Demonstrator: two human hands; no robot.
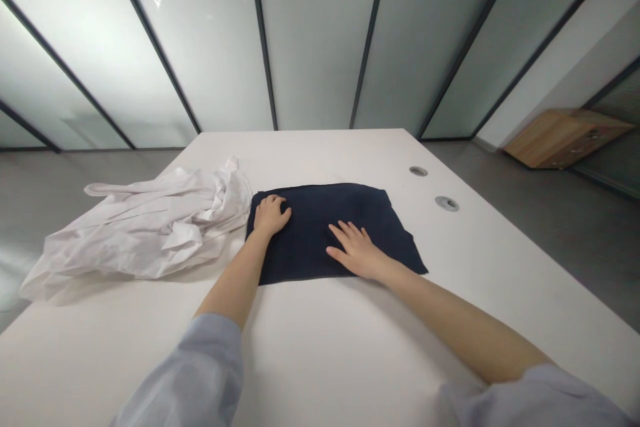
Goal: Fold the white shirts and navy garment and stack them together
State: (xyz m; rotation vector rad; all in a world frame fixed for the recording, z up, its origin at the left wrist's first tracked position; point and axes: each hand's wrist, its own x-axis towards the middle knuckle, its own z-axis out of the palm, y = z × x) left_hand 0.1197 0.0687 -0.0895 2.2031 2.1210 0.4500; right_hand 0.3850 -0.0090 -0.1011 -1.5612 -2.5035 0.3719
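A dark navy piece of folded cloth lies flat on the white table in front of me; its folds do not show what garment it may be. On its left part rests my left hand, open, with the fingers slightly bent and the thumb apart. My right hand lies open near the cloth's front middle, palm down and fingers spread. Just left of the cloth, a white crumpled garment is heaped, its far-left end reaching over the table's edge.
Two round grommets are set into the table's right side. Behind the table stands a frosted glass partition with dark frames. A wooden cabinet is on the grey floor at the far right.
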